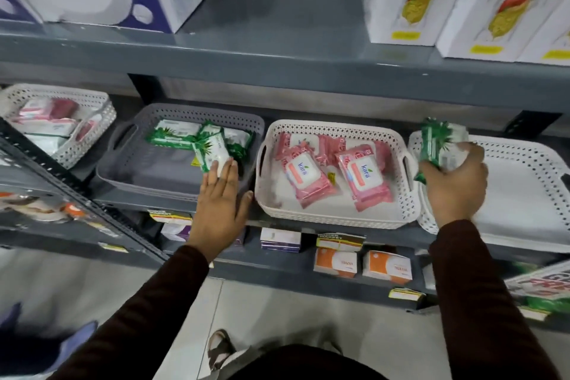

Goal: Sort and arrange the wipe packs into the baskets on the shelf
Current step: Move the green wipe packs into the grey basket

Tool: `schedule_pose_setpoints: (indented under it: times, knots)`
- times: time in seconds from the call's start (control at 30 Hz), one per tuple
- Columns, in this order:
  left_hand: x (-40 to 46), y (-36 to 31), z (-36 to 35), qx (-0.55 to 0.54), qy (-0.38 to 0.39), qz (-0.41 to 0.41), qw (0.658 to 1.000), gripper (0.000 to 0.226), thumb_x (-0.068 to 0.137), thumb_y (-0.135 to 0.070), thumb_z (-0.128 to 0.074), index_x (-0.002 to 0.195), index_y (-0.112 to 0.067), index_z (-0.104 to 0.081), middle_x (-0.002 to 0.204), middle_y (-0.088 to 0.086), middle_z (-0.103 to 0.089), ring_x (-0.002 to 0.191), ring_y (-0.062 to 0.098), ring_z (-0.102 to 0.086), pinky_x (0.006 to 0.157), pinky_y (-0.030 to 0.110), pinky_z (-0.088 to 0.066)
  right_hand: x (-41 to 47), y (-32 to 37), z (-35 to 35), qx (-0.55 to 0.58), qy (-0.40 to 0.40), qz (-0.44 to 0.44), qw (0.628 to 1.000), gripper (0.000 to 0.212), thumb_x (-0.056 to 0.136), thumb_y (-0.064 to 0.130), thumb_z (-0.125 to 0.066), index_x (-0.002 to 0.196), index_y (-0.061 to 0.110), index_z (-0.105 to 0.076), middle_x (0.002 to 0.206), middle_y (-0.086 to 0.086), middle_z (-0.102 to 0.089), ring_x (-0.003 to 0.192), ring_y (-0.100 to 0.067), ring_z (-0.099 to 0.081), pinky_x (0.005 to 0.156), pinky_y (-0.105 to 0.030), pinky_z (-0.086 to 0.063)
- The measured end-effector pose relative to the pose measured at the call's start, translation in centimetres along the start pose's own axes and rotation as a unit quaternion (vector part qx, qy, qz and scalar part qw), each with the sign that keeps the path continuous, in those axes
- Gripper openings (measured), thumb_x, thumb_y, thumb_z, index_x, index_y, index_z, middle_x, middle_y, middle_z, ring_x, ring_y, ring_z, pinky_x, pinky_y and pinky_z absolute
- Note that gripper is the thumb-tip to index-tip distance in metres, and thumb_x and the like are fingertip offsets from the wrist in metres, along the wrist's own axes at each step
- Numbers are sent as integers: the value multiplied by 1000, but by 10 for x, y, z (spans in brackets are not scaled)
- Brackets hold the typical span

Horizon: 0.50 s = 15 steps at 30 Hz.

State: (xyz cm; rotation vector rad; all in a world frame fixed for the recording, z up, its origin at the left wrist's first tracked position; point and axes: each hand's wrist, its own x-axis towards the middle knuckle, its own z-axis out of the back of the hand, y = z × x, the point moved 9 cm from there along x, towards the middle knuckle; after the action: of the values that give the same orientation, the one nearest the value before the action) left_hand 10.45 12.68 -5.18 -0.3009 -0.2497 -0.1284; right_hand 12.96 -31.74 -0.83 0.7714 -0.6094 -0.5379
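Our left hand (219, 194) lies flat and open, its fingertips on a green wipe pack (212, 154) inside the grey basket (129, 163), where more green packs (175, 133) crowd the 12 o'clock wall. At 3 o'clock from it, the cream basket (339, 216) holds pink packs (305, 176), overlapping so we cannot count them. Our right hand (456, 185) grips a bundle of green packs (438, 142) above the white basket (524, 182), whose right end is cut off. At 9 o'clock, another white basket (92, 133) holds blurred pink-and-white packs.
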Motion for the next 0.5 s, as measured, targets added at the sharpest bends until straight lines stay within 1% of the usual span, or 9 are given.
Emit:
schedule_pose_setpoints:
  times: [0.07,0.1,0.17,0.2,0.27,0.33,0.37,0.43,0.5]
  knots:
    - [-2,34,5,2,11,34,999,69,100,-47,-25,154,-7,-11,162,8,-9,149,26,1,121,44,-5,-20,42,-24,58,18,71,996,54,69,36,-79,117,26,-56,117,-9,-64,102,-32,-64,80,-42,-54]
    - [-2,50,6,7,16,44,999,70,99,-49,-22,154,-7,-11,162,9,-9,149,27,1,121,44,-5,-34,63,-43,80,45,97,991,53,68,40,-79,115,29,-57,117,-4,-66,100,-29,-65,79,-45,-56]
    - [-3,76,9,14,30,55,998,73,98,-53,-17,154,-5,-13,162,11,-11,149,29,-2,121,44,-6,-72,109,-90,113,133,145,974,53,67,42,-79,115,32,-57,118,2,-65,100,-24,-66,77,-46,-56]
    - [-5,90,10,22,37,54,998,75,97,-54,-15,153,-5,-16,162,11,-14,149,30,-4,121,45,-7,-97,133,-114,119,180,177,960,53,68,39,-79,116,30,-59,118,0,-65,101,-23,-64,79,-45,-56]
    - [-7,110,14,44,50,45,997,75,97,-55,-12,152,-6,-22,160,12,-21,149,31,-9,121,45,-8,-148,180,-158,107,254,245,929,51,70,31,-80,117,23,-62,116,-6,-65,102,-25,-62,83,-42,-53]
    - [-9,133,18,60,59,45,995,74,97,-55,-12,151,-6,-26,158,13,-27,148,31,-13,121,45,-10,-193,221,-198,81,316,285,902,51,71,29,-81,118,22,-62,118,-8,-65,102,-26,-61,80,-33,-50]
    - [-10,145,21,64,61,52,995,74,97,-55,-13,151,-6,-27,157,13,-28,148,31,-14,120,46,-11,-213,240,-216,65,339,308,887,52,71,28,-81,119,22,-62,120,-9,-64,106,-28,-60,79,-31,-47]
    - [-10,167,25,70,63,69,993,75,97,-55,-14,150,-3,-27,157,14,-28,148,32,-14,120,47,-12,-244,272,-250,35,375,356,855,52,71,28,-79,119,21,-61,122,-10,-61,111,-33,-57,82,-36,-46]
    - [-10,179,27,78,68,75,992,74,97,-53,-16,150,-2,-25,157,15,-27,147,33,-16,120,46,-14,-265,297,-283,1,396,390,831,50,72,30,-76,118,23,-59,122,-9,-59,112,-34,-56,85,-40,-47]
